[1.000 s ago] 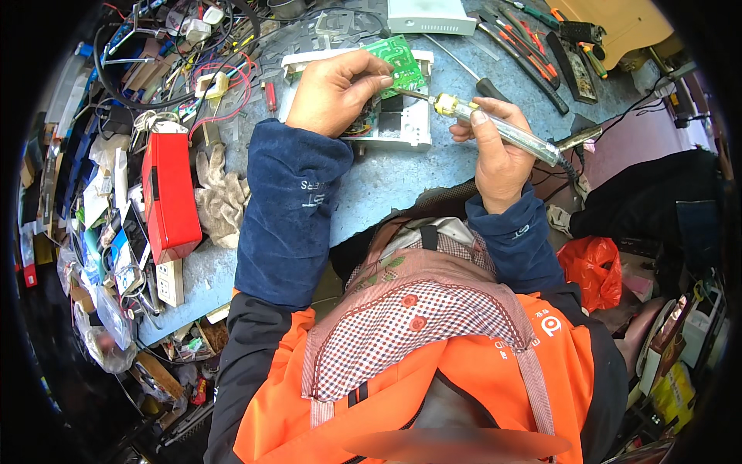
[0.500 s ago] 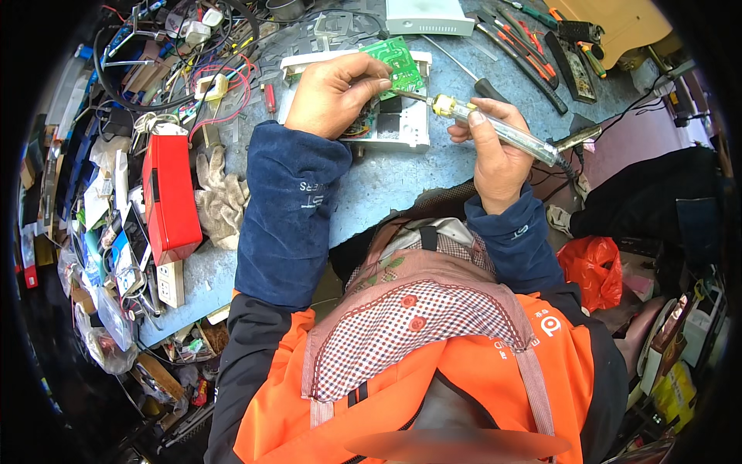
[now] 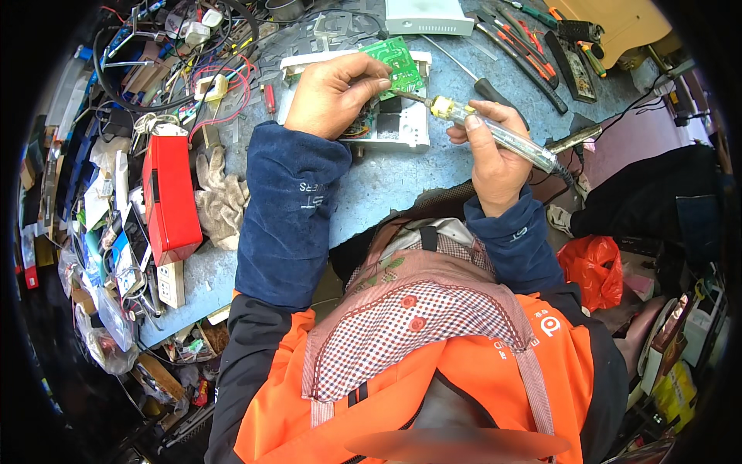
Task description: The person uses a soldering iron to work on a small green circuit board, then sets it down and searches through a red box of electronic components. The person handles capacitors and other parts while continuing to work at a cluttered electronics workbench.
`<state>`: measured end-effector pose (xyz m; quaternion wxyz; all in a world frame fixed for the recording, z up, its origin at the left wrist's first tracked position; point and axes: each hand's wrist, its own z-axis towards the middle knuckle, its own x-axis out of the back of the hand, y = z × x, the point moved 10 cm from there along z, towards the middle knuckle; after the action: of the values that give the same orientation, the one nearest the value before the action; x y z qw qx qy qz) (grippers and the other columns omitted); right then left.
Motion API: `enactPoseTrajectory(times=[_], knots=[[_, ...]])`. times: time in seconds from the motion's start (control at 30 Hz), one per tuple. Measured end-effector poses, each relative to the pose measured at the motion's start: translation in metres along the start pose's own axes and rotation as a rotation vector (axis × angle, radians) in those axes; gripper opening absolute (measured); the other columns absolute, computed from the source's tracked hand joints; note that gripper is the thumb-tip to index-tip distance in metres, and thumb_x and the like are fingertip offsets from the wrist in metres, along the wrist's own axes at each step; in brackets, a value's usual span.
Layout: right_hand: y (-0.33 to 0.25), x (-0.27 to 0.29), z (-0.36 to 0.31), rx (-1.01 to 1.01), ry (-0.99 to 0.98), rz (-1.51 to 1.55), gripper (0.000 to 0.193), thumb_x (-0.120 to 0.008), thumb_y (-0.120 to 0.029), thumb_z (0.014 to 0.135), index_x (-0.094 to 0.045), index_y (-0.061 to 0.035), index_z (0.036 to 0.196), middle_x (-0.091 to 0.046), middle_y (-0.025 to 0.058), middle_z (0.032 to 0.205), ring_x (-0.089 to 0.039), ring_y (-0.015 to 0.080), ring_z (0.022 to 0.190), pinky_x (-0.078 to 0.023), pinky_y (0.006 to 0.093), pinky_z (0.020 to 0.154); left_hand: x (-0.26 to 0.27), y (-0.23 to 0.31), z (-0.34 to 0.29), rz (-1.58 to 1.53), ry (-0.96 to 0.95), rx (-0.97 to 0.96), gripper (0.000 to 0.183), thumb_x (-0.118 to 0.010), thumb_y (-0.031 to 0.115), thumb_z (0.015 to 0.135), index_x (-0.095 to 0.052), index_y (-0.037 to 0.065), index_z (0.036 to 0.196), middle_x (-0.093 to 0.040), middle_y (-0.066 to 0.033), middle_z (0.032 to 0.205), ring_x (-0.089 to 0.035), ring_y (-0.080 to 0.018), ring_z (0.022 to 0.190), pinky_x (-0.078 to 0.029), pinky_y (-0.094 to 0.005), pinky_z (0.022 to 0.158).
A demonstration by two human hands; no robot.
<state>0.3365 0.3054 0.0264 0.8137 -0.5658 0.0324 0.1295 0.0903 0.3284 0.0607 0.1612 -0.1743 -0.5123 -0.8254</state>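
My left hand [image 3: 328, 93] is closed, thumb and fingers pinched at the near left edge of a green circuit board [image 3: 403, 63]. The board is tilted up over an opened white casing [image 3: 413, 124] with wires and parts inside. My right hand [image 3: 495, 155] is wrapped round the clear handle of a soldering iron [image 3: 502, 133], which has a yellow collar and a black cord. Its dark tip points left and reaches the board's lower edge, close to my left fingertips. Whether the tip touches the board I cannot tell.
A screwdriver [image 3: 488, 89] lies just beyond my right hand. Several pliers and cutters [image 3: 525, 58] sit at the far right, a white cover [image 3: 429, 17] at the back. On the left are a red box [image 3: 171, 197], work gloves [image 3: 220, 197] and tangled wires [image 3: 224, 85].
The soldering iron and my right hand have shifted very slightly to the left. My left hand and the circuit board have stayed in place.
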Motion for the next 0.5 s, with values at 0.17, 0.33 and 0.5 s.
enactPoseTrajectory(times=[0.17, 0.33, 0.5], knots=[[0.0005, 0.0004, -0.0003, -0.002, 0.003, 0.002, 0.026, -0.073, -0.008, 0.105, -0.066, 0.005, 0.126, -0.076, 0.0148, 0.107, -0.079, 0.0181, 0.088, -0.066, 0.0309, 0.079, -0.0003, 0.001, 0.0001, 0.001, -0.003, 0.0, 0.011, -0.079, 0.006, 0.097, -0.079, 0.001, 0.107, -0.083, -0.0115, 0.106, -0.078, -0.0191, 0.097, -0.061, -0.0326, 0.089], [-0.0006, -0.0004, 0.0005, 0.006, -0.007, -0.007, 0.025, -0.073, -0.007, 0.105, -0.066, 0.0051, 0.126, -0.076, 0.015, 0.107, -0.079, 0.0181, 0.088, -0.066, 0.0309, 0.079, 0.0, 0.0014, -0.0002, -0.003, -0.004, 0.01, 0.01, -0.08, 0.004, 0.096, -0.079, 0.0, 0.106, -0.083, -0.0112, 0.106, -0.078, -0.0192, 0.098, -0.06, -0.0327, 0.09], [-0.0019, -0.0006, 0.0003, 0.004, -0.006, -0.025, 0.024, -0.072, -0.006, 0.105, -0.066, 0.0054, 0.126, -0.076, 0.015, 0.106, -0.079, 0.0183, 0.087, -0.066, 0.0309, 0.079, -0.001, 0.0055, -0.0009, 0.024, -0.018, -0.059, 0.01, -0.081, 0.001, 0.093, -0.08, 0.0, 0.102, -0.082, -0.0116, 0.107, -0.078, -0.0212, 0.1, -0.06, -0.0336, 0.091]])
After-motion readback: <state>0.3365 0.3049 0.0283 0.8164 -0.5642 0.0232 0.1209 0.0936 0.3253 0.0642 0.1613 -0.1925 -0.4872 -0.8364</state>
